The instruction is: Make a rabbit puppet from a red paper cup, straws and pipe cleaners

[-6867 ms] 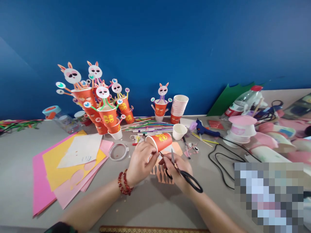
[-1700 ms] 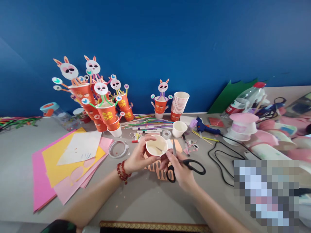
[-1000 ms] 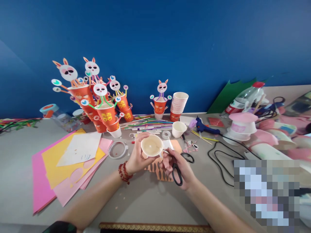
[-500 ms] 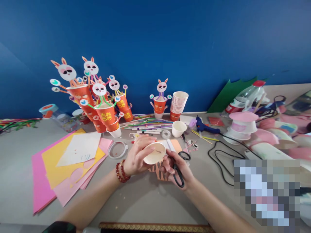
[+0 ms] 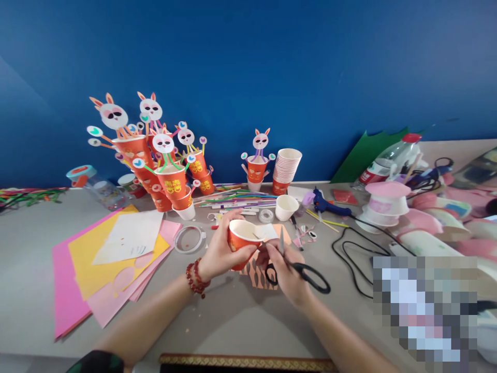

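Observation:
My left hand [image 5: 221, 254] is wrapped round a red paper cup [image 5: 243, 243], its white mouth tilted up and to the right. In my right hand [image 5: 289, 274] is a pair of black-handled scissors [image 5: 316, 278], the blades apart. One blade reaches over the cup's right rim; the other points upward. My right fingertips are close to that rim, and I cannot tell whether they touch it. Under the hands lies an orange sheet with dark leaf-like cutouts [image 5: 264, 280], partly covered.
Red cups with rabbit faces [image 5: 171, 184] stand back left, beside coloured paper sheets [image 5: 73, 290]. A tape roll [image 5: 189, 240] lies left of my hand. Behind are a cup stack [image 5: 286, 171], a white cup [image 5: 286, 207], pens and a blue glue gun [image 5: 330, 204] with its cable.
The cup has turned so its red side shows. My right hand has swung the scissors round, bringing a blade over the cup's rim, and my left thumb has moved to the cup's front.

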The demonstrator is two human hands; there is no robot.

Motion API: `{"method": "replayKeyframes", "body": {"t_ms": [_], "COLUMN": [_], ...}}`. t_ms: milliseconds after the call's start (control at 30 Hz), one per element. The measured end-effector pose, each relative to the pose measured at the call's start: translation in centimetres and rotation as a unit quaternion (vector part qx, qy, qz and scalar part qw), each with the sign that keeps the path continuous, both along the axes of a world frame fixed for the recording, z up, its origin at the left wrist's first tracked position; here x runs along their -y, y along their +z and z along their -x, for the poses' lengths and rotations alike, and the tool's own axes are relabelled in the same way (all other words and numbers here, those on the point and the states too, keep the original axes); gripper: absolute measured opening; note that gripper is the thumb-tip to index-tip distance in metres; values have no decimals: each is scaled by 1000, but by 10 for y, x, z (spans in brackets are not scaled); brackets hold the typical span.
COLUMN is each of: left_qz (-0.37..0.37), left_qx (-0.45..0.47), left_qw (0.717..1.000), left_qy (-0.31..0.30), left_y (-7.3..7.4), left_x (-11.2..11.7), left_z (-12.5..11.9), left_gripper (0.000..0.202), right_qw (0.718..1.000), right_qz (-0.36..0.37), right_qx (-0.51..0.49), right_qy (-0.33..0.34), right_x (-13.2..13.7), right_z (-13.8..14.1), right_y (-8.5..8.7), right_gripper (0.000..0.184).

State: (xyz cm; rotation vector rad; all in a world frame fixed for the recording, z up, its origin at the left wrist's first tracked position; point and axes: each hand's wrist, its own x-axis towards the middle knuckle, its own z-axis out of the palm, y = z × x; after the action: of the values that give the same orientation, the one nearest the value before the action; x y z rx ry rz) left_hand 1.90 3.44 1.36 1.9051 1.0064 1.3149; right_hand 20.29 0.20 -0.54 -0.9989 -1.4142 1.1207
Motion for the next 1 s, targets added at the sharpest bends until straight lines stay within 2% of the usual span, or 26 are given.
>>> {"method": "replayKeyframes", "body": {"t_ms": [100, 167, 233, 333, 433, 633, 733, 867, 933, 1000], "left_qz": [175, 270, 344, 420, 448, 458, 424, 295, 263, 290], "left_qx": [84, 141, 185, 217, 218, 178, 135, 101, 96, 89], "left_qw": [978, 946, 910, 866, 849, 854, 879, 939, 950, 943], "left_qy": [-71, -110, -137, -162, -173, -173, -169, -144, -136, -139], "left_y": [4, 5, 4, 0, -3, 5, 8, 6, 5, 5], "left_x": [0, 0, 0, -3, -6, -11, -11, -11, -10, -11], "left_z": [1, 2, 3, 3, 3, 8, 12, 13, 12, 11], "left_gripper": [64, 62, 59, 52, 48, 49, 48, 46, 46, 45], "right_qw": [993, 994, 998, 999, 999, 994, 996, 982, 978, 980], "right_qz": [-72, -71, -37, 9, 16, -1, 55, 152, 168, 160], "right_qx": [91, 88, 55, 11, 20, 101, 39, -84, -107, -106], "right_qy": [-14, -3, 14, 29, 37, 33, 58, 76, 68, 57], "right_x": [1, 1, 0, -1, 0, -1, -4, -7, -7, -6], "right_z": [-4, -5, -5, -3, -3, -6, -5, 0, 1, 1], "right_y": [-1, -3, -6, -8, -6, 1, 2, 2, 3, 3], "right_gripper": [29, 31, 33, 33, 35, 35, 37, 42, 41, 41]}}
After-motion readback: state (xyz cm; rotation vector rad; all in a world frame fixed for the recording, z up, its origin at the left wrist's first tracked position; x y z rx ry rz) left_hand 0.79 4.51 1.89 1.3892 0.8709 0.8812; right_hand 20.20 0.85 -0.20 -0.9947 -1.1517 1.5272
